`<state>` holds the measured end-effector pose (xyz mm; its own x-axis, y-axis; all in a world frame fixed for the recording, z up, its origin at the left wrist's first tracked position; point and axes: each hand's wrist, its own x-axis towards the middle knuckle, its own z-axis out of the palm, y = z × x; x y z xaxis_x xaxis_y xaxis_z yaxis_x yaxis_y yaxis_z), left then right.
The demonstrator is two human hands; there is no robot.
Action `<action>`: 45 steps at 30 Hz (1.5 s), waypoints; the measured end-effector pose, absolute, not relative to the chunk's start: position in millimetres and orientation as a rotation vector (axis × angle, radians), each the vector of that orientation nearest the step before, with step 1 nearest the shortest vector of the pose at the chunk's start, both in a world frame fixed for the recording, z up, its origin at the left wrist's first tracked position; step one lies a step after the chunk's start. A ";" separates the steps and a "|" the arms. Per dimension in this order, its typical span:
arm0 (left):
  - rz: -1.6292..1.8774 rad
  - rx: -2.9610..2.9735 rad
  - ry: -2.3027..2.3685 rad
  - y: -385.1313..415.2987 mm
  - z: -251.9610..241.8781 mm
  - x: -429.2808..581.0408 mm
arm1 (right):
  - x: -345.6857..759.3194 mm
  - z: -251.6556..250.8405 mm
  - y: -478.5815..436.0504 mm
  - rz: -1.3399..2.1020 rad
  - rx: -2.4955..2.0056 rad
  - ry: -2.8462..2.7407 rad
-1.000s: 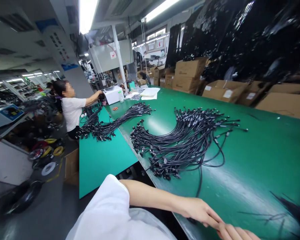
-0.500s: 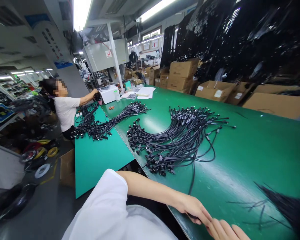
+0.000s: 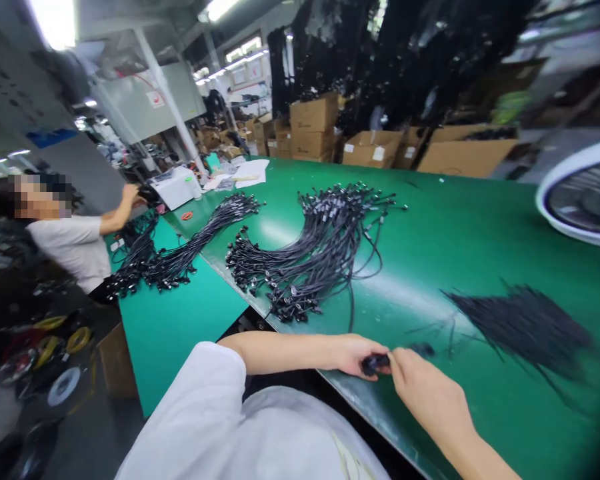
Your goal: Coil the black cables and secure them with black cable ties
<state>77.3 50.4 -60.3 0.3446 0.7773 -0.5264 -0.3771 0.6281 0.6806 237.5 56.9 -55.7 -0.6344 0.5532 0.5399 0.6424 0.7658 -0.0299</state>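
In the head view, the left hand (image 3: 355, 355), just below and right of the frame's centre, curls its fingers around a small black piece (image 3: 374, 364), which shows between thumb and fingers. The right hand (image 3: 423, 383), reaching in from the lower right, brings its fingertips together against the right end of that piece; whether they pinch it or only press on it, I cannot tell. Both hands are above the near edge of a green table (image 3: 460, 227). A large bundle of black cables (image 3: 300, 257) lies at the centre, one strand trailing down toward the left hand. At right, a blurred heap of thin black strands (image 3: 523, 327) rests on the table, with a white fan (image 3: 546, 203) near the right edge. At left, a co-worker (image 3: 73, 243) reaches toward the upper middle, near a white box (image 3: 177, 190).
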 end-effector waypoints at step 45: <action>0.548 1.268 1.012 17.8 15.9 69.6 | 249.5 -8.1 13.6 0.570 -1.383 -2.007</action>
<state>69.6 17.8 15.9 0.4846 0.8160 -0.3150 0.1829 0.2576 0.9488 249.5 13.6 -8.1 -0.2529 0.9343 0.2512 0.6629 0.3565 -0.6584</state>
